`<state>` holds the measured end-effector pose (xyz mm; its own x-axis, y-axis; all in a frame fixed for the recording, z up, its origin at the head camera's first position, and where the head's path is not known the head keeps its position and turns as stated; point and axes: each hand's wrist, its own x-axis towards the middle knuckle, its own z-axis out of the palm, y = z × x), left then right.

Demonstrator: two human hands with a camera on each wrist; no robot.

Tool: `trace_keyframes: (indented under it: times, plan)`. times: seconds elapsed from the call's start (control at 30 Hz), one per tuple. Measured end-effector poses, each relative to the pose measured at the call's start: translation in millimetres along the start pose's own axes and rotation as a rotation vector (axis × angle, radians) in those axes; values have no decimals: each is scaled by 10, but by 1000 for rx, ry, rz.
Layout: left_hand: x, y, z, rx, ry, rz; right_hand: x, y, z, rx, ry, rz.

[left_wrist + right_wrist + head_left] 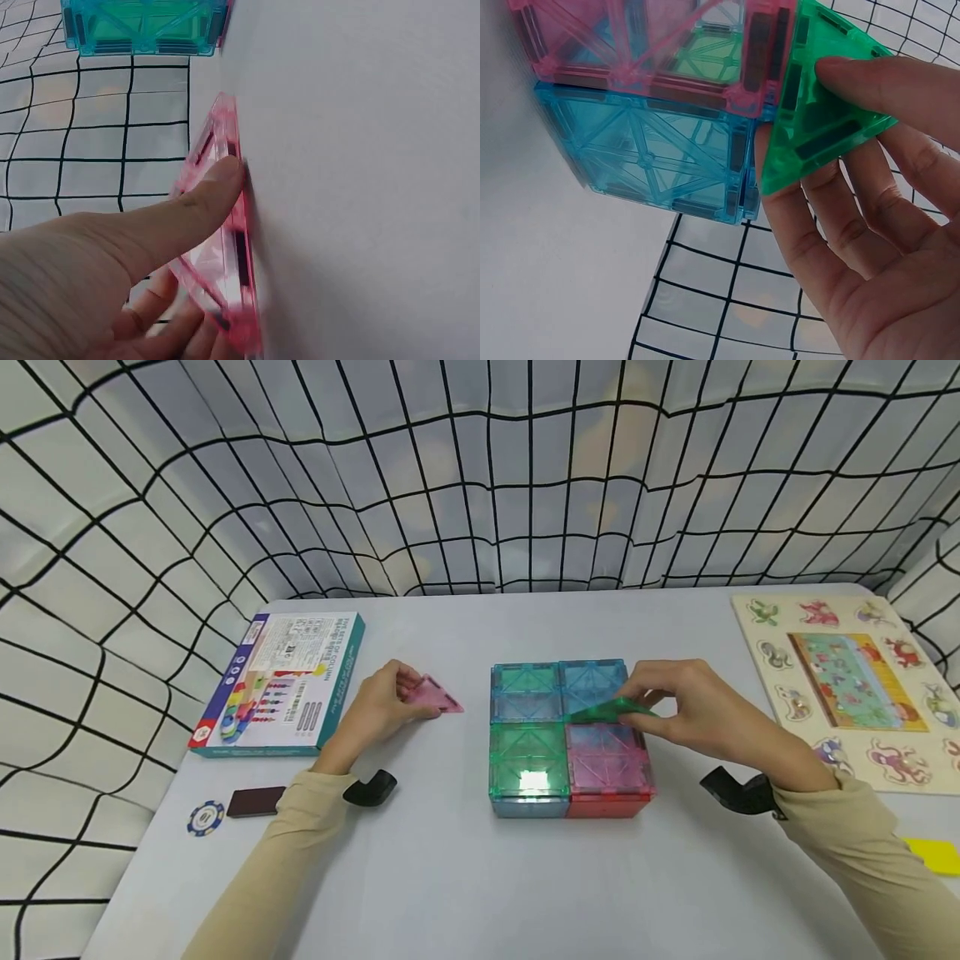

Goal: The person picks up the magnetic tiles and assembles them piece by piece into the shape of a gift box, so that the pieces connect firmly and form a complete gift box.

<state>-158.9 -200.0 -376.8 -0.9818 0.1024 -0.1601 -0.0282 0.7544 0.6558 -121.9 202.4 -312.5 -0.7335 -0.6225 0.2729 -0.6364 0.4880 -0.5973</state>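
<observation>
A block of translucent magnetic tiles (528,768) stands mid-table, its top made of green, blue and pink squares. Over its right half, my right hand (693,706) pinches a green triangular magnetic tile (821,112) between thumb and fingers. That triangle is tilted beside the block's top; whether its edge touches is hard to tell. To the left of the block, my left hand (378,710) holds a pink triangular magnetic tile (217,232), thumb on one face and fingers behind. In the left wrist view the pink triangle's long edge is at the table surface.
A boxed toy set (285,685) lies at the left, near my left forearm. Below it are a poker chip (205,818) and a dark brown rectangle (253,802). A wooden animal puzzle board (765,635) lies at the right, with a yellow piece (933,856) at the edge.
</observation>
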Motion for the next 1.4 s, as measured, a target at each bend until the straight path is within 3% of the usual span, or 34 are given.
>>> trace_keyframes:
  times: [0.1, 0.2, 0.3, 0.43, 0.53, 0.63, 0.77, 0.9, 1.4]
  plan:
    - [-1, 5, -33, -34, -17, 29, 0, -3, -1, -1, 3, -4]
    - [-46, 59, -86, 7, -5, 99, -5, -4, -3, -5, 4, 0]
    - [-158, 198, -170, 21, 70, 199, -3, -1, -1, -6, 3, 2]
    - [-350, 491, -234, -49, 167, 383, 0, 7, 4, -4, 4, 2]
    - [-453, 707, -180, -110, 144, 530, -5, 9, 5, -5, 1, 12]
    - [-498, 852, -61, -133, 70, 611, -8, 11, 6, -1, -7, 23]
    - [-482, 923, 118, -110, 10, 626, -10, 14, 7, -1, -9, 22]
    - [-447, 947, 224, -97, 1, 636, -12, 12, -1, -10, -3, 6]
    - [-464, 965, 297, -53, 54, 674, -15, 9, 2, 2, -1, 4]
